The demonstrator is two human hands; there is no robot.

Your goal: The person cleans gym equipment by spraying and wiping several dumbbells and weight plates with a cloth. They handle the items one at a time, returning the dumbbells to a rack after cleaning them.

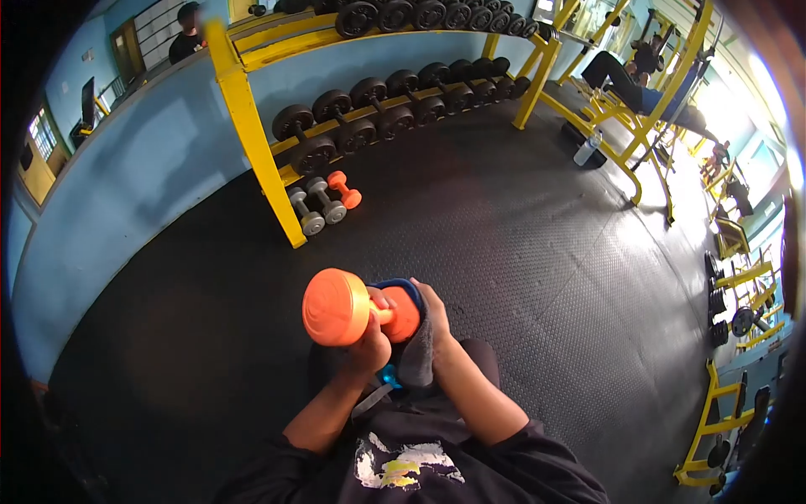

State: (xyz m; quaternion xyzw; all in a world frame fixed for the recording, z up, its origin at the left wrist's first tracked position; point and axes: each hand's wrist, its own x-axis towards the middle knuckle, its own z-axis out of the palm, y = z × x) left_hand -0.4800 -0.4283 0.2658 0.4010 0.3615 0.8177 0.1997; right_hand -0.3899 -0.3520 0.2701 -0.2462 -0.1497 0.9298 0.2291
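Note:
An orange dumbbell [334,307] is held up in front of my body, its larger-looking end tilted to the left. My left hand [369,346] is closed around its handle. A dark grey cloth with a blue edge [416,357] wraps the right-hand end of the dumbbell and hangs below it. With my right hand [436,319], I press the cloth against that end; the fingertips behind it are partly hidden. Under my wrists shows a small bright blue item [389,377], too covered to name.
A yellow rack [252,139] bears rows of black dumbbells. Two grey dumbbells [319,200] and another orange dumbbell [345,190] lie on the black floor at its foot. A water bottle [588,148] stands near a bench, where a person [621,80] reclines. Yellow machines line the right side.

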